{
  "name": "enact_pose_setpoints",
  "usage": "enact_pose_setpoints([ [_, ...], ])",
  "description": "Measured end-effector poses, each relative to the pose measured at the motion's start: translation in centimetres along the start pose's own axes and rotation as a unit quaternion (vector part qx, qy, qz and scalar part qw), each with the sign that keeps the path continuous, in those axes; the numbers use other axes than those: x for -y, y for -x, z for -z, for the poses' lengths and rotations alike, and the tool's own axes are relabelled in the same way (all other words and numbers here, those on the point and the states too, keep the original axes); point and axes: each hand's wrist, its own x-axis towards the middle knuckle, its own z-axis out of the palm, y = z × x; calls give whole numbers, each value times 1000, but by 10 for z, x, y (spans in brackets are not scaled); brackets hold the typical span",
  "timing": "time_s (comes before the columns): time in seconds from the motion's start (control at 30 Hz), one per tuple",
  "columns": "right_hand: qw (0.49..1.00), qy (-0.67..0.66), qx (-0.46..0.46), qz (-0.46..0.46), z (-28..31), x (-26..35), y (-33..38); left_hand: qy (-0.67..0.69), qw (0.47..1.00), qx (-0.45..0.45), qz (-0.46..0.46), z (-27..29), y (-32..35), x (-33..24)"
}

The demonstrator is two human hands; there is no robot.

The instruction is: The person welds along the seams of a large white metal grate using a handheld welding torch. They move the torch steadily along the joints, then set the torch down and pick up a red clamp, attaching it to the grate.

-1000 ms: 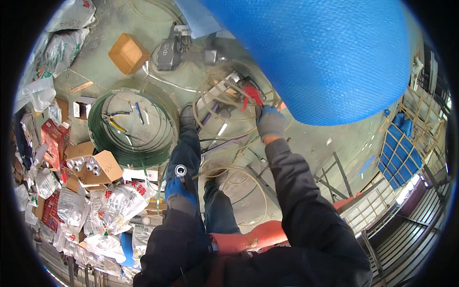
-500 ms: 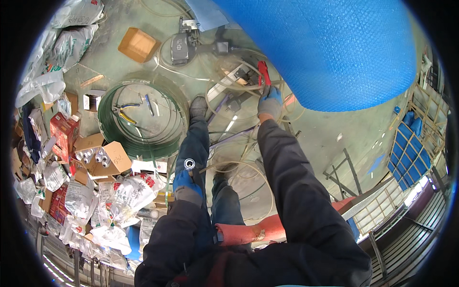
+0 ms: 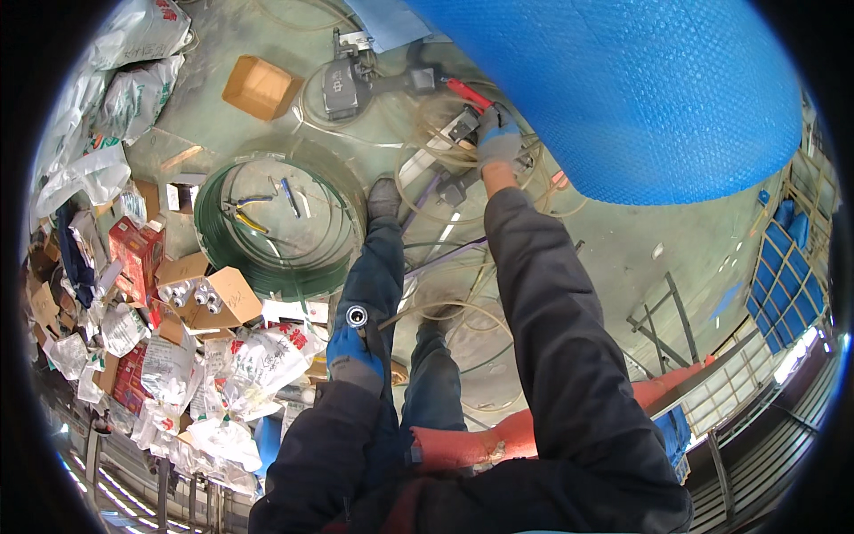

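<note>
My gloved left hand (image 3: 354,354) is closed around a round metal hose fitting (image 3: 357,316), its ringed open end facing up. A tan hose (image 3: 422,306) curves away to the right from beside this hand. Farther off, my gloved right hand (image 3: 498,138) is closed on a red-handled tool (image 3: 467,93), whose exact kind I cannot make out. The tool slants up and left past the edge of a blue bubble-wrap sheet (image 3: 640,107). Coils of clear hose (image 3: 414,191) lie under and beside my right hand.
A green wire coil (image 3: 213,240) rings pliers (image 3: 249,216) on the floor. A grey machine (image 3: 342,87) and a cardboard box (image 3: 261,87) stand beyond. Bags (image 3: 262,369) and a box of metal parts (image 3: 231,298) crowd the left. A red roll (image 3: 485,440) lies near my legs.
My right hand has moved farther away and slightly left, and the red-handled tool has tipped from upright to slanting left. The left hand keeps its hold on the fitting. The view has shifted slightly.
</note>
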Motion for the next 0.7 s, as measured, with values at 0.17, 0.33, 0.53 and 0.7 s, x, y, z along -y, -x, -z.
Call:
enact_pose_setpoints([
  [0.17, 939, 229, 6, 257, 22, 11, 63, 25, 1000, -8, 0, 2, -2, -8],
  [0.33, 895, 424, 135, 23, 32, 8, 36, 2, 1000, -3, 15, -1, 5, -1],
  [0.53, 887, 126, 294, -334, 0, -15, -18, -8, 1000, 16, 7, -2, 11, 13],
  [0.7, 850, 18, 345, -398, 1, -18, 22, 28, 999, 8, 26, -1, 7, 10],
])
